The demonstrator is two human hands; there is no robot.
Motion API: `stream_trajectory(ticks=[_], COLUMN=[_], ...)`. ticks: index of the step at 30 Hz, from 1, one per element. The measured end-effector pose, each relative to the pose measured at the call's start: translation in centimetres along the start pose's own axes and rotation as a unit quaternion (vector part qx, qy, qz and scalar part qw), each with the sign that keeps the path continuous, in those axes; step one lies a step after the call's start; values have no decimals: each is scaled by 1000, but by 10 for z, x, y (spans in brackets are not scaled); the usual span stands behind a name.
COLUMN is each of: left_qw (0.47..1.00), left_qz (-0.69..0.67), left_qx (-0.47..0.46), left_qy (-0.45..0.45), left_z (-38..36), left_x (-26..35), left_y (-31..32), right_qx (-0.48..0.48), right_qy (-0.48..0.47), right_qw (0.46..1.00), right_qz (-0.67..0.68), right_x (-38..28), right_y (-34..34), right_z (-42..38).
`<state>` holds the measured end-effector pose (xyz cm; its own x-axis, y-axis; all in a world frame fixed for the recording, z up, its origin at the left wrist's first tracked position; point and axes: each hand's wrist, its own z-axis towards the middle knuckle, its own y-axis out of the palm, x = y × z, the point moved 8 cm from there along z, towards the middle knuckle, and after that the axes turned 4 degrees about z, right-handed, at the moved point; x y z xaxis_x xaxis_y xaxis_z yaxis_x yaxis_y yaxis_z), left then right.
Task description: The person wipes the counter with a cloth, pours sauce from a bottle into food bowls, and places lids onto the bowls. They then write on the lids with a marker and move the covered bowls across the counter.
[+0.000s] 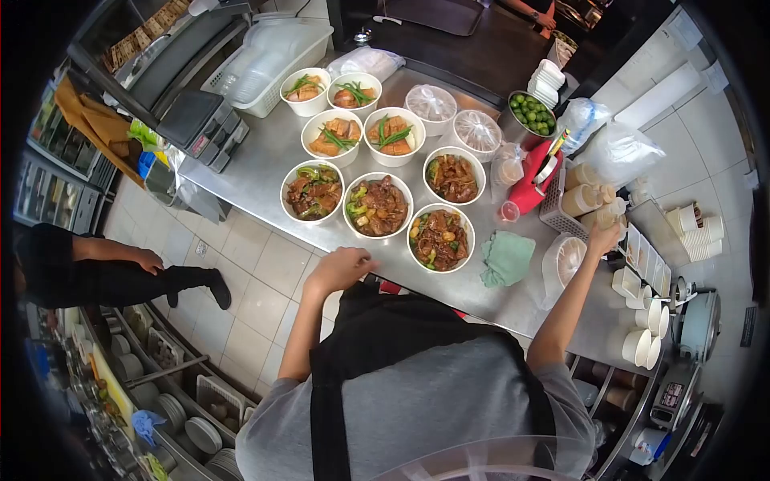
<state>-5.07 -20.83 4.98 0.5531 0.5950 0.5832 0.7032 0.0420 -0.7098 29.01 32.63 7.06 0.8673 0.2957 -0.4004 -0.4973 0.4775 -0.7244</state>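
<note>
My right hand [605,238] is closed around a squeeze bottle [609,215] of pale brown sauce at the basket's edge. More sauce bottles [579,200] stand beside it in the pinkish plastic basket [556,210]. My left hand [343,270], its fingers loosely curled together with nothing visible in them, hovers at the counter's front edge. Closest to it are white bowls of glazed meat and broccoli, one at the left [313,192] and one in the middle [378,205]. Two more meat bowls stand to the right, one behind [454,178] and one in front [441,238].
Behind are several bowls of sliced cutlet with green beans [390,136] and two plastic-covered bowls [431,104]. A green cloth [508,258], a wrapped container [565,260], a pot of green limes [531,114] and white cups [638,346] stand rightward. Another person's leg [120,284] is at left.
</note>
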Motion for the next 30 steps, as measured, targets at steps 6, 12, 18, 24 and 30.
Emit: stream_trajectory(ticks=[6, 12, 18, 24, 30], left_qw=[904, 807, 746, 740, 805], left_qz=[-246, -507, -595, -562, -447], left_qx=[267, 264, 284, 358, 353], left_qy=[-225, -148, -98, -93, -164], left_z=[-33, -5, 6, 3, -7], left_x=[-154, -176, -191, -207, -223], left_y=[-46, -51, -40, -67, -80], right_qx=[3, -464, -432, -287, -347], right_qy=[-69, -35, -104, -64, -126], right_qw=[964, 830, 888, 935, 913], right_qz=[258, 308, 122, 198, 175], right_x=[-118, -129, -127, -110, -109], right_y=[-91, 4, 15, -7, 5], right_z=[-55, -154, -201, -190, -199])
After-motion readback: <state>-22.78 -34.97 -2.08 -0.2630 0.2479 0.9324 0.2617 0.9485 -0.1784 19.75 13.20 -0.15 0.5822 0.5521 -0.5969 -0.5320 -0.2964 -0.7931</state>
